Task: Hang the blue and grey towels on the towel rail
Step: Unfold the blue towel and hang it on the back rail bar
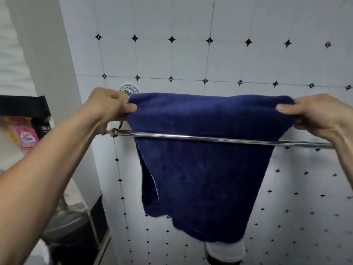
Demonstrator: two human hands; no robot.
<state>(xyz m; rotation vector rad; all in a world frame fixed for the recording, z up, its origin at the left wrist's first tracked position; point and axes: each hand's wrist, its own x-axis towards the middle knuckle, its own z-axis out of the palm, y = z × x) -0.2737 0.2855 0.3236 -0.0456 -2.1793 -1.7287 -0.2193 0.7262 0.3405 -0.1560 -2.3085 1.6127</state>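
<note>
A wall of white square tiles (210,60), set with small black diamonds at the tile corners, fills most of the view under soft, even light. Just left of the tiled wall stands a plain white upright panel (63,54). Farther left of the wall a black band (23,105) crosses a shelf nook with pink packets (26,138) below it, and low down sits a dark chrome-edged frame (95,222).

No legible txt; pink packet (26,138) print too blurry.
</note>
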